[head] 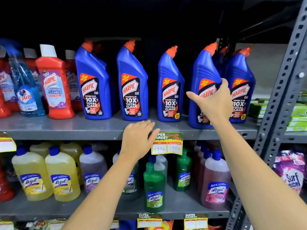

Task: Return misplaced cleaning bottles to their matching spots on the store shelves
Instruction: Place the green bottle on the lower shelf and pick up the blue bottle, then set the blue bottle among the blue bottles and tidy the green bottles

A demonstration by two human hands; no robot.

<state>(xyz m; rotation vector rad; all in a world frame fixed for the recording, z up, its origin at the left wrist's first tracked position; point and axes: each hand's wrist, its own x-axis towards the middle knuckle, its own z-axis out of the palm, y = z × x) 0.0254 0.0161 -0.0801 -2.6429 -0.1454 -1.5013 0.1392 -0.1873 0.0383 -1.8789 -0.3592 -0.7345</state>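
Gripping the blue Harpic bottle (203, 70) around its middle, the right hand (214, 98) covers most of the label, so only part of the brand name is readable; the bottle stands at the front edge of the upper shelf (66, 128), fourth in the row, its base touching the shelf. The left hand (138, 138) lies flat with the fingers together and loosely spread over the shelf lip, holding nothing, and it hides the left corner of the price tag (167, 143). I count five blue Harpic bottles in front, and one more is half hidden behind the held one, only its orange cap and shoulder showing. On the left stand red Harpic bathroom cleaner bottles (54, 83), one clear in front and others hidden behind it, and one blue Colin spray bottle (26, 93), blurred at its top. Below, the Lizol bottles (61, 176) show two yellow in front, then purple, green and pink ones, some covered by the arms. Wide gaps remain between the blue bottles, and the grey upright (282, 80) closes the shelf on the right.
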